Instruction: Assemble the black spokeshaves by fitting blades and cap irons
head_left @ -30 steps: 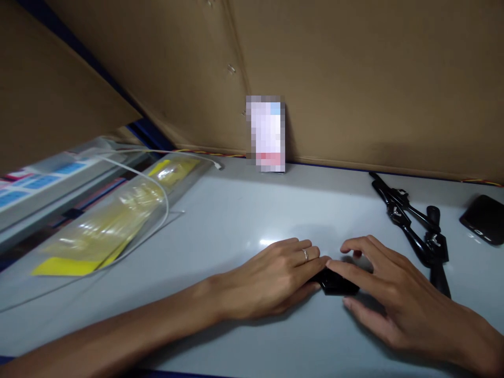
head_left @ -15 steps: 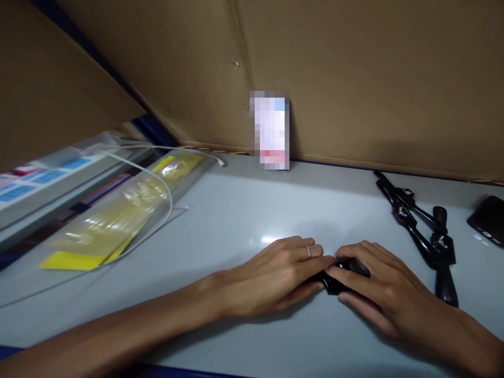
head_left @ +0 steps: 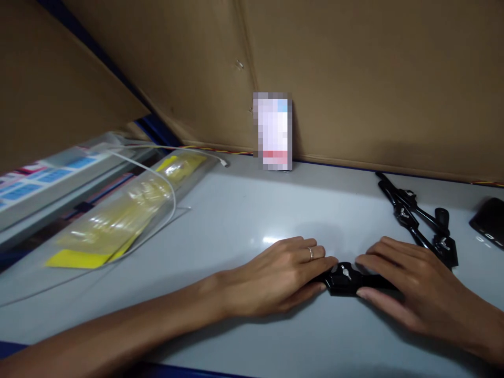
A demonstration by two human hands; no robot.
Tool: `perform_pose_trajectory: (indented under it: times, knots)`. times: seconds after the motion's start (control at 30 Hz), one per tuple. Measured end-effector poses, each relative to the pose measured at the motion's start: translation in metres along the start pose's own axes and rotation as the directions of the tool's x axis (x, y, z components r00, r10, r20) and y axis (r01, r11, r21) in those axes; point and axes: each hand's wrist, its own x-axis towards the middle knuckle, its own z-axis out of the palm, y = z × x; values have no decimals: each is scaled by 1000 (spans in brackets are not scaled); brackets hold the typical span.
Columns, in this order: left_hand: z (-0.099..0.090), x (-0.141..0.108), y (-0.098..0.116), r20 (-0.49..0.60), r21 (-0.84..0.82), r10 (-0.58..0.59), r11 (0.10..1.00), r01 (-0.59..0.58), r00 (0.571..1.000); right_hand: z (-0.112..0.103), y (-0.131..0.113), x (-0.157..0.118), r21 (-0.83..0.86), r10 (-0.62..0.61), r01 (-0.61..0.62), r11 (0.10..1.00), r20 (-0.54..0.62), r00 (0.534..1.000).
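Observation:
A black spokeshave lies across the grey table in front of me, a silver thumbscrew showing at its middle. My left hand is closed around its left handle, thumb below and fingers above, with a ring on one finger. At the other end, my right hand grips the right handle between thumb and fingers. Both handles are largely hidden by my hands. Beyond my right hand, several more black spokeshaves lie in an overlapping heap, one partly behind that hand.
A blurred-out upright panel leans on the cardboard wall. To the left lie a clear plastic bag with yellow strips, a white cable and a rack with blue labels. A black object sits far right.
My right hand has slid right from the spokeshave's middle to its right handle, uncovering the thumbscrew. My left hand keeps its hold. The view has shifted slightly.

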Motion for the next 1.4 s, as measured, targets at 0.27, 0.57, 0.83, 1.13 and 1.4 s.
perform_pose_trajectory:
  times: [0.27, 0.57, 0.83, 1.13, 1.4]
  knots:
    - [1, -1, 0, -5, 10, -6, 1000, 6, 1000, 6, -6, -3, -158, -56, 67, 985, 75, 996]
    - [2, 0, 0, -16, 7, -14, 1000, 14, 1000, 10, -8, -2, -205, -117, 118, 972, 19, 993]
    - [0, 0, 0, 13, -9, -29, 1000, 29, 999, 5, -9, -1, -193, -107, 112, 975, 35, 994]
    - [-1, 0, 0, 12, -7, -11, 1000, 11, 1000, 7, 10, 9, 210, -29, 23, 978, 26, 999]
    - [0, 1, 1, -4, -20, 3, 1000, -3, 1000, 11, 12, 12, 218, -49, 46, 975, 10, 999]
